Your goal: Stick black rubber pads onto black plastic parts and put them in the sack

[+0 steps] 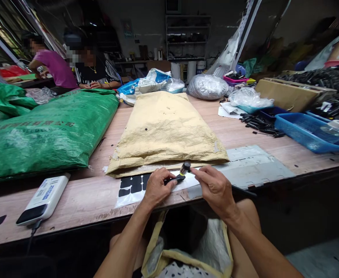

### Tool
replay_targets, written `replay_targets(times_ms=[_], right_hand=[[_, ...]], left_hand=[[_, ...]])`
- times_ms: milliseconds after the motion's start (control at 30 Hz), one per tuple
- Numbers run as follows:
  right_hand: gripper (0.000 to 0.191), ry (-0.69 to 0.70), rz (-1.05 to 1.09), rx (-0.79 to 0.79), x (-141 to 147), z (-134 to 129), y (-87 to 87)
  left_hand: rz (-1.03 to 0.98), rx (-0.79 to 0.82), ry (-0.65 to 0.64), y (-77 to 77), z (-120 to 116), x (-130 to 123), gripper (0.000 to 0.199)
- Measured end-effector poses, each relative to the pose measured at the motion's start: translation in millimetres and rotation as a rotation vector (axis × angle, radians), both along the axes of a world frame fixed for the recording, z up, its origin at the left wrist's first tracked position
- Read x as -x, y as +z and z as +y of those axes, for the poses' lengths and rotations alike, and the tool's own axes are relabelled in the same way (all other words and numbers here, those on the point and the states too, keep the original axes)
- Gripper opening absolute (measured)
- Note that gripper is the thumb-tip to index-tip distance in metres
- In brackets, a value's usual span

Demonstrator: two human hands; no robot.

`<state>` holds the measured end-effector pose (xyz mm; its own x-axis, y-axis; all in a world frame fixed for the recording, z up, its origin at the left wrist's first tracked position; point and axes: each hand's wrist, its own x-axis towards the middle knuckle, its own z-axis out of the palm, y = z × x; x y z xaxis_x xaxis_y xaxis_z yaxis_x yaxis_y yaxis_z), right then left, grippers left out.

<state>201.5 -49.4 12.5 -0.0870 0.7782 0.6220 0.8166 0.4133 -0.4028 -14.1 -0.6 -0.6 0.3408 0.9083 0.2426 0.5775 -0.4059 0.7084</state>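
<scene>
My left hand [158, 188] is closed around a slim black piece [179, 178] just above the table's front edge. Right beside that piece, a short dark cylinder [185, 168] with a yellow-green band sticks up at a tilt; whether the two are joined I cannot tell. My right hand [215, 190] has its thumb and forefinger pinched together at the cylinder's dark end, and what sits between the fingertips is too small to make out. Under the left hand lies a white sheet with black rounded stickers [136, 184].
A yellow woven sack [169, 127] lies ahead, a stuffed green sack [50, 131] to the left. Nearer is a white power bank [44, 199] with a cable. At right stand a blue tray [308, 131] and loose black parts [262, 125]. An open sack [215, 247] hangs at my lap. Two people sit opposite.
</scene>
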Motion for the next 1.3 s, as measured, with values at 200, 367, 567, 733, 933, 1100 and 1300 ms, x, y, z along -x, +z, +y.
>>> replay_targets(times_ms=[200, 367, 567, 733, 933, 1100, 1300], right_hand=[[0.033, -0.134, 0.06, 0.063, -18, 19, 2.8], [0.032, -0.214, 0.042, 0.104, -31, 34, -15.6], [0.031, -0.276, -0.115, 0.025, -33, 42, -29.3], [0.033, -0.313, -0.18, 0.02, -32, 42, -32.2], [0.034, -0.339, -0.2, 0.067, -31, 43, -34.0], [0.036, -0.352, -0.21, 0.077, -30, 43, -33.4], [0.036, -0.345, -0.197, 0.102, -30, 43, -32.4]], left_hand=[[-0.018, 0.009, 0.026, -3.3, 2, 0, 0.009], [-0.051, 0.027, 0.022, -3.7, 3, 1, 0.015], [-0.06, 0.05, 0.032, -6.3, 3, 2, 0.019], [-0.06, 0.063, 0.02, -6.5, 4, 2, 0.023], [-0.002, 0.039, 0.025, -6.0, 4, 2, 0.029], [0.046, 0.006, 0.02, -8.0, 5, 2, 0.036], [0.003, 0.017, 0.005, 3.3, -7, 0, 0.036]])
